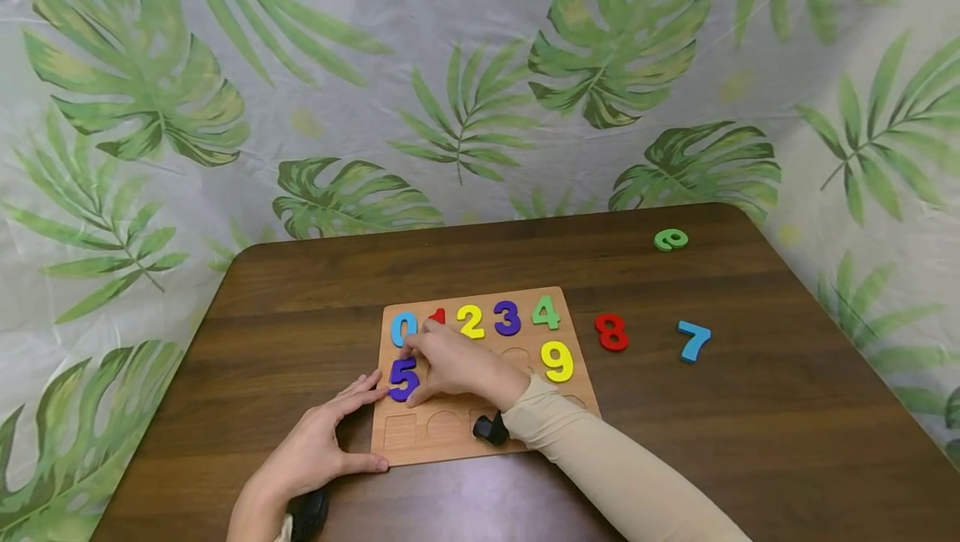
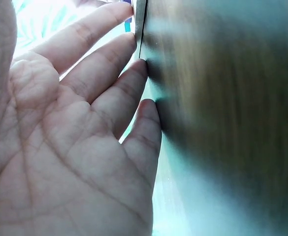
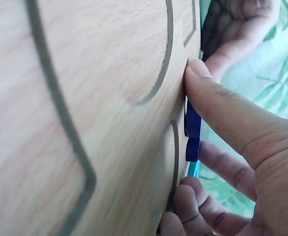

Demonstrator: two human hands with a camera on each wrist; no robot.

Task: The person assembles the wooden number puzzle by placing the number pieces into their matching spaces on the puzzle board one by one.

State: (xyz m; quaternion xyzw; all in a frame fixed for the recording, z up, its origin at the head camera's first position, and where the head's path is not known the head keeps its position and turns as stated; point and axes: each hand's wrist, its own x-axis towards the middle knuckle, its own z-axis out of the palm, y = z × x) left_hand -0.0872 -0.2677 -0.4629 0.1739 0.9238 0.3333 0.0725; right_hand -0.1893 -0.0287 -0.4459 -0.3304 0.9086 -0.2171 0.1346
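On the light wooden number board [image 1: 420,453], my right hand [image 1: 461,367] pinches a purple number 5 [image 1: 403,380] at the left of the second row. In the right wrist view, the thumb [image 3: 217,105] is at one end of the purple 5 [image 3: 193,120] and a fingertip at the other. Whether the piece lies fully in its recess cannot be told. My left hand [image 1: 318,438] rests at the board's left edge with spread fingers, holding nothing; its palm [image 2: 70,132] shows in the left wrist view.
Top-row numbers include a blue 0 [image 1: 404,328], yellow 2 [image 1: 471,321], purple 3 [image 1: 507,318] and green 4 [image 1: 546,313]. A yellow 9 [image 1: 557,361] is below. Right of the board lie a red 8 [image 1: 612,332], blue 7 [image 1: 693,340] and a green curved number [image 1: 671,239].
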